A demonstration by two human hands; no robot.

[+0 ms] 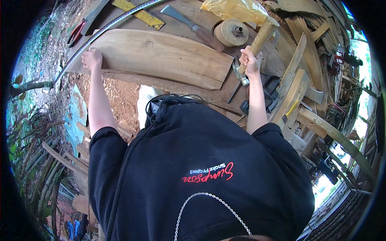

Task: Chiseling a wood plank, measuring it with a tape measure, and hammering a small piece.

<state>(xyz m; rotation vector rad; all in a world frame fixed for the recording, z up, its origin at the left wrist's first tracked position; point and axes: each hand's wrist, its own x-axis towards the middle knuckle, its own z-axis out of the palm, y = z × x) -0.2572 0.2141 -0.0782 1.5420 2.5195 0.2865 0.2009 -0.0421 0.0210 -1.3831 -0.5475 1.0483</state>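
A long, wide wooden board (161, 54) lies across the workbench, its edges bowed by the lens. At its left end my left hand (92, 59) is closed with bent fingers over the near corner; the fingertips are partly hidden. My right hand (250, 62), beyond the board's right end, is wrapped round a thick wooden club (263, 34) that widens toward its raised far end. Beneath that hand lies a claw hammer (240, 76), partly covered. A wide-bladed chisel (177, 17) with a wooden handle rests behind the board, beside a round wooden block (230, 33) with a dark knob.
A long thin marked strip (105, 28) passes close to my left hand. Behind the board lie a yellow ruler (142, 15), red-handled pliers (76, 34) and a yellow plastic bag (237, 10). Timber offcuts (295, 94) crowd the right; wood shavings (122, 96) cover the ground.
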